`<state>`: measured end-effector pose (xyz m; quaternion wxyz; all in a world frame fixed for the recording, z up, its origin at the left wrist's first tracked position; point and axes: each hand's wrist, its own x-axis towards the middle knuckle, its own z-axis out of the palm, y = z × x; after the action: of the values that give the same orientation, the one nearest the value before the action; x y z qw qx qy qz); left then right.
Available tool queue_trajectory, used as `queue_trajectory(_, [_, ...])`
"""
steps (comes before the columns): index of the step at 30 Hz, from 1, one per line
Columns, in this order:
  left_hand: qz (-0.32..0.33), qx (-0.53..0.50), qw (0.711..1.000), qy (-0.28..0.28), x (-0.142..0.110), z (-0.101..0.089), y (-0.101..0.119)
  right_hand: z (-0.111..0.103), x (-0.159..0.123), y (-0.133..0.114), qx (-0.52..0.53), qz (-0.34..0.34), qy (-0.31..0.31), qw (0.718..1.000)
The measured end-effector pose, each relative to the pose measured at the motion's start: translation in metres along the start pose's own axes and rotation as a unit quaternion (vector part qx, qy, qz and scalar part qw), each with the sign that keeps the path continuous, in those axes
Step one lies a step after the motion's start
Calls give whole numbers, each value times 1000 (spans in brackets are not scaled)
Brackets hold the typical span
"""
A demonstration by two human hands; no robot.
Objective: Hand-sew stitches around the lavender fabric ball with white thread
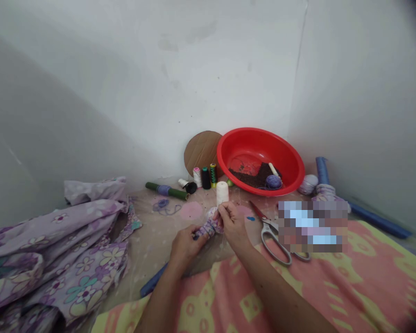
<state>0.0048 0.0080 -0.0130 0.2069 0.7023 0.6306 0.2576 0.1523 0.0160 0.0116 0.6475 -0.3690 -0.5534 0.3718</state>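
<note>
Pinching hands: left hand [187, 245] curled around a twisted lilac floral cloth [210, 225], fingers [194, 235] pressed together; right hand [234, 224] pinching the same cloth between thumb and fingers, low centre of frame.
White thread cone [222, 193]: one, smooth, upright, just above the twisted cloth and touching it.
Thread spools [205, 178]: three, upright, in a row beside the red basin.
Red plastic basin [256, 131]: one, round and glossy, upper right of centre, holding a dark textured cloth [249, 175] and a purple yarn ball [273, 181].
Cardboard disc [201, 152]: one, propped against the wall behind the basin.
Steel scissors [268, 226]: one pair, lying open at right of the hands.
Floral cloth heap [55, 259]: one, soft and crumpled, lower left.
Blanket [298, 286]: pink and yellow, along the bottom.
</note>
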Motion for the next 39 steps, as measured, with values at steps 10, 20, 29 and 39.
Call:
queue_trajectory(10, [4, -17, 1000, -5, 2, 1, -5, -2, -6, -5, -27, -17, 8, 999])
queue_trajectory(20, [26, 22, 999, -5, 0, -7, 2, -12, -10, 16, -265, 49, -56, 961])
queue_trajectory(29, [16, 21, 1000, -11, 2, -7, 0, -8, -19, 1, -419, 74, -142, 894])
queue_trajectory(39, [22, -3, 1000, -20, 2, -8, -1, -9, -21, 2, -432, 71, -175, 882])
